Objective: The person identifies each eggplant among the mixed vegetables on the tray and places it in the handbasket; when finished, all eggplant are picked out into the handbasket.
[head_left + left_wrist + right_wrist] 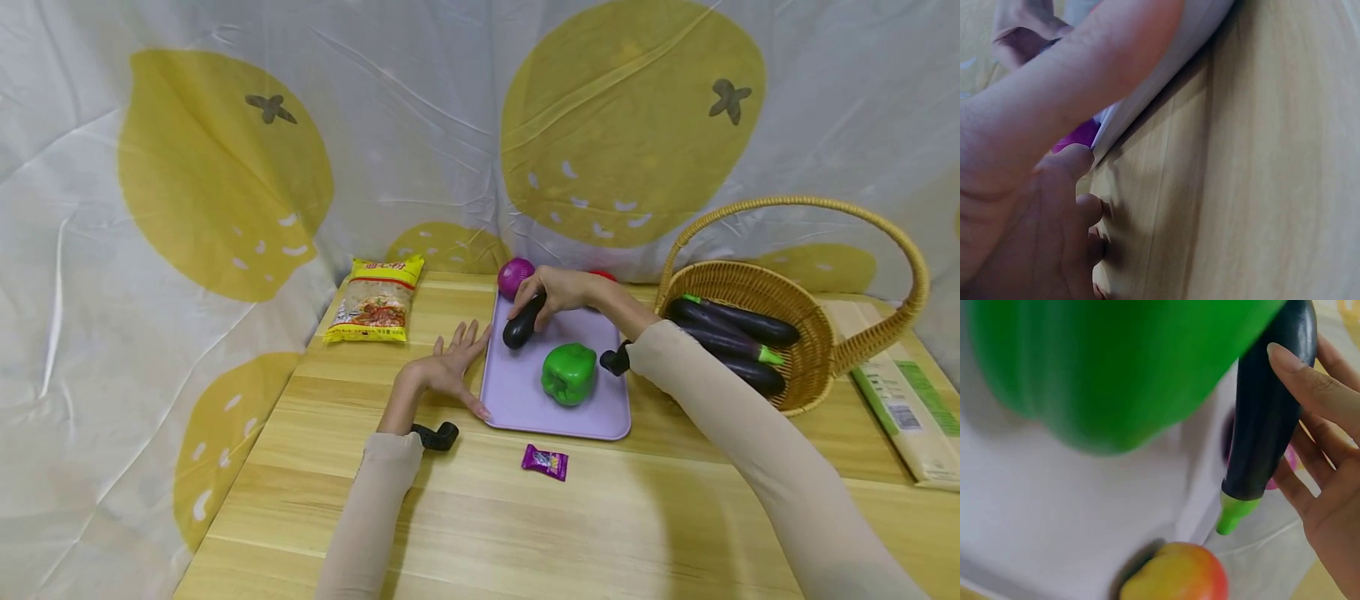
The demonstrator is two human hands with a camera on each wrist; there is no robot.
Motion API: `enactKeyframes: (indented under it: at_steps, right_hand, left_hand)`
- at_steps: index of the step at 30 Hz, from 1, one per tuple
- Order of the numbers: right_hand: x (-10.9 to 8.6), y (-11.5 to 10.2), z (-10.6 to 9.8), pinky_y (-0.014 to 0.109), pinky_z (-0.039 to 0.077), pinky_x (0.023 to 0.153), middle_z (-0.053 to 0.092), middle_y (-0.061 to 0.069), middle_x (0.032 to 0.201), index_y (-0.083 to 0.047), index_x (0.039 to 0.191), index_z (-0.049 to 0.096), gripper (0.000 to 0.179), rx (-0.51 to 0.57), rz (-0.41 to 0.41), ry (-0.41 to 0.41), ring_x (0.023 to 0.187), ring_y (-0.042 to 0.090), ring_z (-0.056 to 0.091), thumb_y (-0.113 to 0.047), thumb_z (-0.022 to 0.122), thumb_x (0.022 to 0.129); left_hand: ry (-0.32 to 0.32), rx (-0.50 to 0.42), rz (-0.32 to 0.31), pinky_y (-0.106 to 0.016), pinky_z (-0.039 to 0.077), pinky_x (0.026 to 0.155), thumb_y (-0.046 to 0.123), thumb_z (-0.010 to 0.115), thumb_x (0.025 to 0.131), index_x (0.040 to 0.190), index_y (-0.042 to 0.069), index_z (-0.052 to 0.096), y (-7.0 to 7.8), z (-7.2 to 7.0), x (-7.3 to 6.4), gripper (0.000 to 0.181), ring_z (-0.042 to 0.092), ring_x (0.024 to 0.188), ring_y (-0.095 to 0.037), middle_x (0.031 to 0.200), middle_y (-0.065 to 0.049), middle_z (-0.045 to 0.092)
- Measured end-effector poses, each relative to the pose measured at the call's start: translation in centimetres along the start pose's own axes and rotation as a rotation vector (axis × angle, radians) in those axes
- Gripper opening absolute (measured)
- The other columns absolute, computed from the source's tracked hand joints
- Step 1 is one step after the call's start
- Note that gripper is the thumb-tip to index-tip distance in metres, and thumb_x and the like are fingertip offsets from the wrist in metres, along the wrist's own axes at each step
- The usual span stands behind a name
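Note:
My right hand (558, 292) grips a dark eggplant (524, 322) above the left part of a lilac tray (517, 404). In the right wrist view the thumb lies along one side of the eggplant (1266, 412), fingers behind it, its green stem pointing down. My left hand (452, 367) has its fingers spread at the tray's left edge, thumb and fingertips right at the rim. On the tray a green bell pepper (569, 374) sits near the middle. A purple onion (515, 277) is at the back left corner. A red and yellow fruit (1175, 575) is partly hidden behind my right arm in the head view.
To the right stands a wicker basket (817, 367) with a tall handle and several eggplants (738, 321) inside. A flat package (907, 408) lies beyond it. A small purple wrapped candy (545, 462) lies before the tray; a yellow food bag (377, 300) lies at the back left.

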State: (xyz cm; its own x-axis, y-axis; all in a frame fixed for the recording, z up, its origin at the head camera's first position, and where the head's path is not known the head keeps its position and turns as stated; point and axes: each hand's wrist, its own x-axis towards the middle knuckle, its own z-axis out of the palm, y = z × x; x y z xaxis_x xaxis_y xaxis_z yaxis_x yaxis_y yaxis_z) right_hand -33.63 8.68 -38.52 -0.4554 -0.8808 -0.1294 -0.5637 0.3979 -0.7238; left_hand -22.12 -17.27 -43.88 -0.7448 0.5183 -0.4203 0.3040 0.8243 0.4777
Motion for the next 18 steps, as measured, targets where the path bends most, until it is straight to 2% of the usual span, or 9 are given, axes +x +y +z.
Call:
enactKeyframes:
  at_steps: [8,13,18]
  right_hand:
    - [-1.9,-2.0,-1.3,0.043,0.049,0.103,0.074,0.014,0.123,-0.011,0.122,0.078,0.041,-0.014,-0.033,0.123,0.118,0.028,0.063,-0.007,0.086,0.083]
    - [-4.3,-3.2,-2.1,0.037,0.049,0.091,0.073,0.011,0.122,-0.016,0.126,0.076,0.042,0.004,-0.032,0.185,0.109,0.024,0.061,-0.013,0.085,0.085]
    - [-7.3,-4.0,-2.8,0.036,0.049,0.086,0.073,0.005,0.119,-0.02,0.129,0.075,0.041,0.004,-0.01,0.232,0.102,0.02,0.058,-0.016,0.083,0.089]
  left_hand:
    - [-0.005,-0.003,0.001,-0.066,-0.016,0.126,0.055,0.094,0.068,0.166,0.022,-0.014,0.0,0.0,-0.1,0.149,-0.027,0.158,-0.035,0.171,-0.017,-0.025]
    - [0.003,-0.005,0.005,-0.067,-0.015,0.126,0.054,0.094,0.067,0.166,0.021,-0.013,0.0,0.0,-0.1,0.149,-0.026,0.158,-0.036,0.171,-0.018,-0.024]
    - [-0.001,-0.017,-0.004,-0.065,-0.017,0.126,0.053,0.095,0.067,0.166,0.022,-0.013,-0.1,0.0,-0.1,0.149,-0.027,0.158,-0.034,0.171,-0.017,-0.025]
